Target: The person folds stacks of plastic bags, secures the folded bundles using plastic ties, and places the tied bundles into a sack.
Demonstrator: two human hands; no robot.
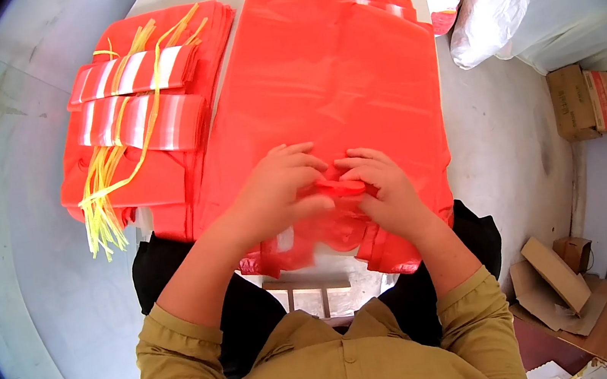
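A large pile of red plastic bags lies flat in front of me. Over its near end, my left hand has its fingers apart, with the thumb blurred by motion. Just beside it, my right hand curls its fingers and thumb around a raised, bunched fold of red plastic. The fold spans the gap between both hands. Below them, the bags' near edge hangs loosely and is partly smeared. Whether the left fingertips touch the fold is hard to see.
Left of the pile is another stack of red bags, topped by folded red-and-white striped bundles and yellow plastic ties. A white sack stands at the back right. Cardboard boxes and opened cardboard are farther right.
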